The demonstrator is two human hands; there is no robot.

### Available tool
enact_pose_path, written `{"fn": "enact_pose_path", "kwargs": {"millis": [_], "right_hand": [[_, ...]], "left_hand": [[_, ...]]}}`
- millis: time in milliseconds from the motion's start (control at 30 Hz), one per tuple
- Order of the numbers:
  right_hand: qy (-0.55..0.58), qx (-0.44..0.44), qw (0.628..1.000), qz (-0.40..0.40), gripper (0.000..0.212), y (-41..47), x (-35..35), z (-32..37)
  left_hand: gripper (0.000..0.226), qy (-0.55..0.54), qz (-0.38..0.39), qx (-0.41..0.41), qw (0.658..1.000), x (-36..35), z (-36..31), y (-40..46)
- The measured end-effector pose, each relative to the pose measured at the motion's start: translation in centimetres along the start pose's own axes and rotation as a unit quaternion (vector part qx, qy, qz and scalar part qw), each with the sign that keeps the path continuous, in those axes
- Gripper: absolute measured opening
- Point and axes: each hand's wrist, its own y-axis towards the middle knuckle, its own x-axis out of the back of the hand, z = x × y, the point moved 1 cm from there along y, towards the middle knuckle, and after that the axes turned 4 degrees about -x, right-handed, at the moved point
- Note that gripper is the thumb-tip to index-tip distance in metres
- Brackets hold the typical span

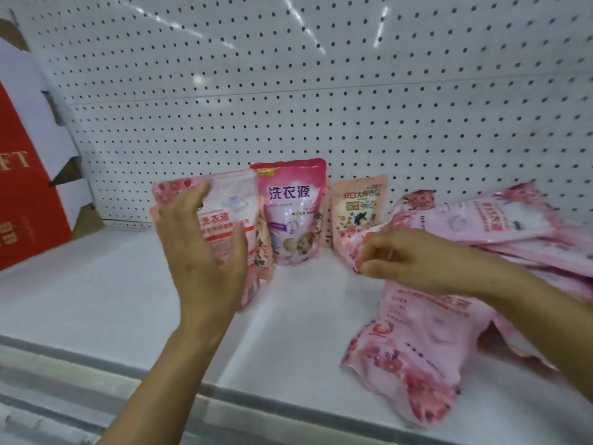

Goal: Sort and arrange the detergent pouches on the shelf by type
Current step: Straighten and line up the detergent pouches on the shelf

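Your left hand [199,252] is at the upright pale pouch [224,213] on the white shelf [128,300]. Fingers are spread and nearly straight across its face, fingertips near its top left corner, thumb out toward its right edge. Grip state: flat against the pouch, not curled round it.

Just right of it, touching or nearly so, a pink pouch [293,213] stands upright against the pegboard [288,107]. A peach pouch [357,207] stands further right, also at the back.

Your right hand [414,260] pinches the near edge of a flat pouch [417,342] that lies on the shelf front right; fingers curled on the crumpled film. Behind that hand a pile [500,223] of similar pink pouches lies flat, overlapping.

A red box [25,194] sits at the far left of the shelf.
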Motion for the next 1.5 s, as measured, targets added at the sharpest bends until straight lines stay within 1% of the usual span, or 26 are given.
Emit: {"fn": "enact_pose_path", "kwargs": {"millis": [33, 67, 100, 133, 167, 233, 267, 300, 333, 400, 433, 467, 533, 567, 633, 767, 867, 933, 1033, 1133, 1233, 1300, 1333, 1400, 1467, 1500], "right_hand": [[-0.094, -0.041, 0.995, -0.016, 0.021, -0.9, 0.6, -1.3], [-0.174, -0.088, 0.980, -0.028, 0.026, -1.9, 1.1, -2.5], [-0.229, -0.128, 0.964, -0.037, 0.031, -2.6, 1.4, -3.3], [-0.256, -0.158, 0.953, -0.044, 0.033, -3.2, 1.6, -3.8], [-0.262, -0.180, 0.947, -0.053, 0.034, -3.9, 1.7, -4.2], [-0.254, -0.203, 0.943, -0.069, 0.033, -4.6, 1.5, -4.4], [-0.255, -0.202, 0.942, -0.078, 0.032, -4.7, 1.3, -4.4], [-0.259, -0.192, 0.943, -0.086, 0.030, -4.6, 1.0, -4.5], [-0.262, -0.181, 0.944, -0.088, 0.030, -4.5, 0.8, -4.6], [-0.242, -0.161, 0.954, -0.078, 0.031, -4.3, 0.7, -5.1], [-0.216, -0.153, 0.962, -0.073, 0.032, -4.2, 0.7, -5.4], [-0.188, -0.142, 0.969, -0.071, 0.032, -4.2, 0.9, -5.7], [-0.141, -0.117, 0.979, -0.083, 0.025, -4.3, 1.4, -5.9], [-0.123, -0.107, 0.982, -0.098, 0.021, -4.2, 1.7, -6.0], [-0.094, -0.096, 0.981, -0.142, 0.014, -3.9, 2.7, -6.4], [-0.072, -0.101, 0.973, -0.196, 0.015, -2.4, 4.9, -7.6], [-0.072, -0.086, 0.971, -0.210, 0.013, -0.3, 6.0, -9.0], [-0.073, -0.080, 0.970, -0.219, 0.014, 1.6, 6.7, -10.2], [-0.083, -0.100, 0.966, -0.226, 0.021, 4.7, 7.3, -11.9], [-0.093, -0.107, 0.960, -0.240, 0.031, 7.5, 7.4, -12.9], [-0.154, -0.075, 0.953, -0.249, 0.026, 9.6, 6.6, -13.3], [-0.280, -0.054, 0.935, -0.213, 0.012, 10.5, 6.1, -13.1], [-0.331, -0.054, 0.923, -0.189, 0.012, 10.8, 6.0, -12.8], [-0.368, -0.058, 0.914, -0.162, 0.022, 11.1, 6.0, -12.2], [-0.381, -0.072, 0.908, -0.162, 0.029, 11.1, 6.2, -11.9], [-0.356, -0.079, 0.915, -0.171, 0.029, 11.2, 6.3, -12.1]], "left_hand": [[0.041, -0.054, 0.071, -0.003, 0.996, -0.9, -1.8, -0.5], [0.033, -0.103, 0.163, 0.024, 0.981, -2.0, -3.7, -1.0], [0.032, -0.129, 0.266, 0.068, 0.953, -3.1, -5.4, -1.4], [0.038, -0.141, 0.367, 0.120, 0.912, -4.5, -6.7, -2.0], [0.046, -0.157, 0.455, 0.181, 0.858, -6.3, -7.6, -2.8], [0.058, -0.197, 0.570, 0.296, 0.741, -9.5, -9.1, -4.3], [0.060, -0.225, 0.590, 0.340, 0.696, -10.9, -9.4, -4.9], [0.064, -0.250, 0.585, 0.384, 0.669, -11.9, -9.7, -5.2], [0.072, -0.272, 0.562, 0.431, 0.651, -12.6, -9.9, -5.5], [0.093, -0.292, 0.508, 0.502, 0.636, -13.5, -9.7, -5.9], [0.091, -0.299, 0.487, 0.515, 0.639, -13.5, -9.8, -5.9], [0.081, -0.305, 0.466, 0.521, 0.647, -13.2, -10.1, -5.8], [0.051, -0.324, 0.422, 0.529, 0.661, -12.5, -10.2, -5.7], [0.038, -0.341, 0.398, 0.531, 0.666, -11.9, -10.1, -5.4], [0.026, -0.372, 0.340, 0.523, 0.687, -10.4, -9.8, -4.2], [0.011, -0.371, 0.198, 0.441, 0.793, -7.5, -8.6, -0.6], [0.009, -0.329, 0.111, 0.394, 0.851, -6.5, -7.4, 1.2], [0.010, -0.292, 0.069, 0.372, 0.878, -6.5, -6.2, 1.6], [0.010, -0.229, 0.054, 0.365, 0.901, -6.7, -4.2, 1.5], [0.027, -0.175, 0.058, 0.365, 0.913, -6.6, -3.0, 1.4], [0.040, -0.142, 0.055, 0.290, 0.945, -5.8, -3.0, 2.2], [0.050, -0.130, 0.049, 0.231, 0.963, -5.2, -3.4, 3.0], [0.053, -0.123, 0.051, 0.208, 0.969, -4.9, -3.5, 3.4], [0.053, -0.104, 0.068, 0.175, 0.977, -4.5, -3.3, 3.9], [0.050, -0.075, 0.096, 0.144, 0.982, -4.3, -3.1, 4.2], [0.049, -0.052, 0.108, 0.124, 0.985, -4.2, -2.9, 4.3]]}}
